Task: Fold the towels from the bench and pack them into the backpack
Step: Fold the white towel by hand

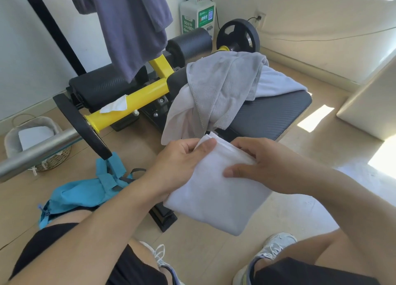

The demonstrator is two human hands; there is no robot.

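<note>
Holding the folded white towel (216, 190) pinched in left hand (180, 162) and right hand (261, 167), the person has the blue backpack (85, 194) on the floor lower left, nearer the left grip.

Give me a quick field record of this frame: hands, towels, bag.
left hand: grips folded white towel at its left edge
right hand: holds the same towel, thumb on top
grey towels: unfolded, heaped on bench, one hanging over its edge
backpack: blue, on floor at left, no towel seen in it

Soft white cloth towel (216, 190), glossy yellow metal frame (147, 92)
</note>
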